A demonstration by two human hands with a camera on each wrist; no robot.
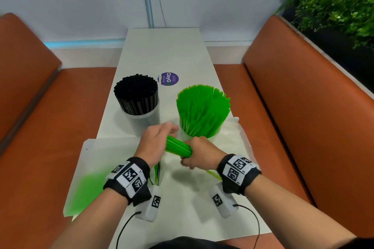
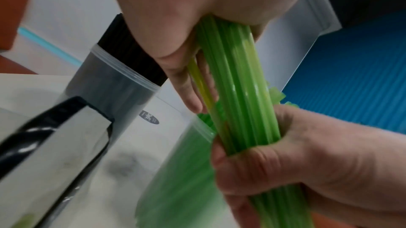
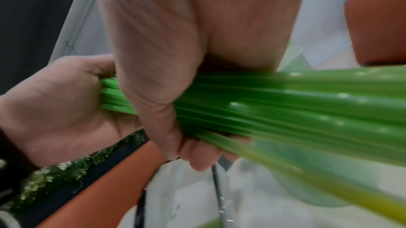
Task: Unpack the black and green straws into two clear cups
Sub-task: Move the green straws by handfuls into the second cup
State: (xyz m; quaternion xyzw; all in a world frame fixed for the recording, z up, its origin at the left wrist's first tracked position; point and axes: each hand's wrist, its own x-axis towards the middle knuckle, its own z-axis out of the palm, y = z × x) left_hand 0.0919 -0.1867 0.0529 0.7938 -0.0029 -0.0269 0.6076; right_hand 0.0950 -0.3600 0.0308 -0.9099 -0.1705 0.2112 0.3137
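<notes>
Both hands are wrapped around one bundle of green straws [image 1: 178, 146] held just above the near half of the white worktop [image 1: 162, 46]. The right hand [image 1: 199, 154] has its fingers curled tight round the bundle's near end, and the straws stick out past its wrist toward five o'clock. The left hand [image 1: 156, 141] grips the far end of the same bundle, thumb on one side and fingers on the other; the left wrist view shows those fingers [image 2: 189, 91] lying along the straws rather than fully clenched. The bundle is tilted, its far end pointing toward eleven o'clock.

Just beyond the hands, at about one o'clock, stands a clear cup [image 1: 187, 134] already packed with green straws in the cup [image 1: 202, 107], which fan out at the top. At eleven o'clock from the hands stands the other clear cup [image 1: 145, 121], filled with black straws [image 1: 135, 95] standing upright and close together. The two cups are near each other but apart. Between them and a little further off, a round purple sticker [image 1: 169, 79] lies on the worktop.

Under the hands, crumpled clear plastic wrapping [image 1: 232, 131] spreads over the near end of the worktop; at seven o'clock a flat part shows green through it [image 1: 87, 190]. Orange bench seats [image 1: 283, 97] flank both sides, with a leafy plant [image 1: 334, 2] at two o'clock.
</notes>
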